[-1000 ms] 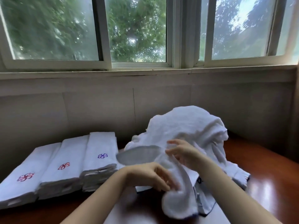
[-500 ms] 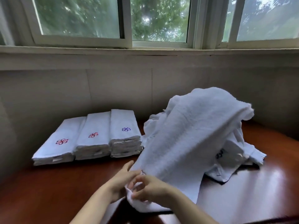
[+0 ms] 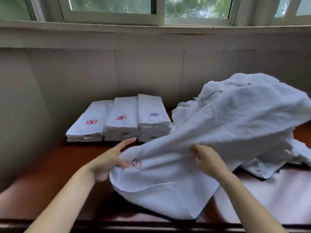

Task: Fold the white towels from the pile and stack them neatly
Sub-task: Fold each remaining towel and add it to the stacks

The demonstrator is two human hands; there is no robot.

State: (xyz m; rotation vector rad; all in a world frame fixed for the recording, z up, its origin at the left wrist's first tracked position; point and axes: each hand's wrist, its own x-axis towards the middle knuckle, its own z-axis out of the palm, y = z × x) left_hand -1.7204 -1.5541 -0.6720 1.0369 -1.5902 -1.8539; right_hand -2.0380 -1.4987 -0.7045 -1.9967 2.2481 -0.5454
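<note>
A: Well, starting at the far left, what sits on the table (image 3: 50, 165)?

B: Three stacks of folded white towels, side by side and touching, pushed back near the wall (image 3: 148, 64). The left stack (image 3: 89, 125) has a red flower mark on top, the middle stack (image 3: 122, 118) another red one, and the right stack (image 3: 152, 115) a purple one. The right stack stands a little higher than the other two.

A: And the hands?

B: The left hand (image 3: 107, 160) is just in front of the stacks, apart from them. Its forefinger points out straight toward the stacks while the thumb and the lower fingers pinch the near edge of the loose towel (image 3: 168, 174), right beside a purple-and-red flower mark (image 3: 134, 164) on the cloth. Further right, the right hand (image 3: 204, 156) has its fingers curled round a bunched fold of that same towel, lifting it off the table.

A: Where does that towel run?

B: Its near end droops onto the dark red wood at the front, between the two forearms. From the hands it stretches up and to the right, over the unfolded pile (image 3: 235, 98), which lies heaped at the right by the wall. A small red mark shows near the pile's top. Above everything runs the window (image 3: 151, 7), green leaves behind it.
</note>
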